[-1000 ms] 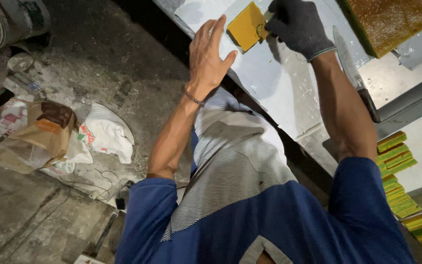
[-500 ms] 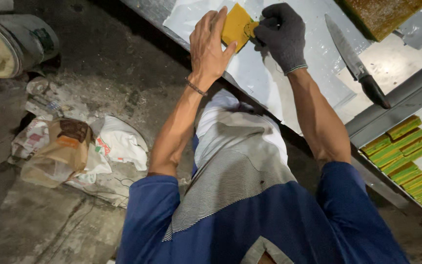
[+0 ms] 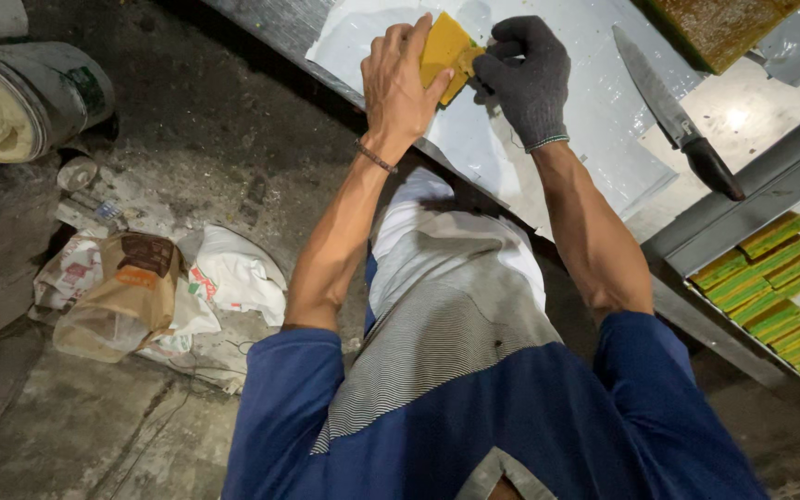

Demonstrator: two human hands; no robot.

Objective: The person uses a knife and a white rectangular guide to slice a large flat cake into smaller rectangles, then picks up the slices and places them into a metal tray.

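Observation:
My bare left hand (image 3: 398, 79) and my right hand (image 3: 528, 76), in a dark grey knit glove, both grip a flat yellow slab (image 3: 443, 51). I hold it above a white plastic sheet (image 3: 594, 120) that lies on a metal worktable. The left fingers wrap the slab's left side; the gloved fingers pinch its right edge. A large knife (image 3: 673, 116) with a dark handle rests on the sheet to the right of my right hand.
A brown-crusted slab (image 3: 724, 28) lies at the table's top right. Stacked yellow-and-green pieces (image 3: 775, 292) fill a tray at the right edge. On the concrete floor to the left lie crumpled bags (image 3: 141, 292) and a big roll (image 3: 20, 102).
Both hands have come closer together on the yellow slab and sit lower and more central in view. The camera view has shifted, so the knife and tray appear further left.

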